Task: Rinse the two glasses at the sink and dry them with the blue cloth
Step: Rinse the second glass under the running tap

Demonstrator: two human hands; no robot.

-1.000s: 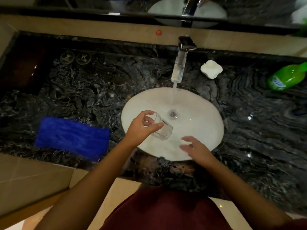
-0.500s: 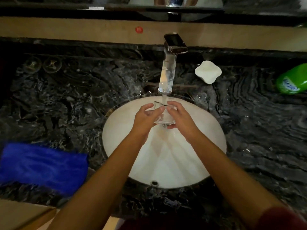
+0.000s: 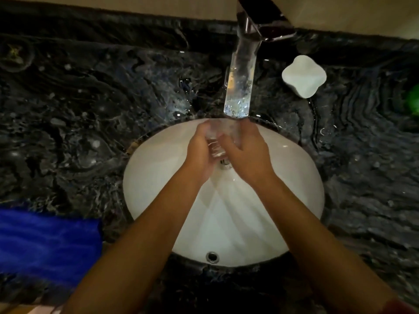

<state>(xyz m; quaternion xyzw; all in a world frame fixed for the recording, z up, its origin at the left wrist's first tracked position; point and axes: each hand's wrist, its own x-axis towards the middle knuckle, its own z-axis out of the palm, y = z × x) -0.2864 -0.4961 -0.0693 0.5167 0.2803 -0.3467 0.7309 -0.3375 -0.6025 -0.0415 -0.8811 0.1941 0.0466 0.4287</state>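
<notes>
Glass (image 3: 217,141) sits between both hands, right under the tap (image 3: 240,82), over the far half of the sink (image 3: 158,177). My left hand (image 3: 199,152) wraps it from the left, fingers clamped round the wall; my right hand (image 3: 247,152) cups it from the other side, fingers curled against it too. I read this as the rinse of the first glass, water running onto its upper end, though the stream blurs into the glass and I can't tell how full it is. Its long axis runs roughly away from me, rim end toward the tap, base toward the drain, tilted rather than upright, I think.

Cloth (image 3: 45,243) lies flat on the bench at my near left, well apart from the sink. So the left hand is the nearer one to it; the drying move goes left and toward me. I'd guess the right hand keeps the glass while the left fetches the cloth. Wet glass, slippery grip, that's the risk. I can't see the second glass anywhere.
</notes>
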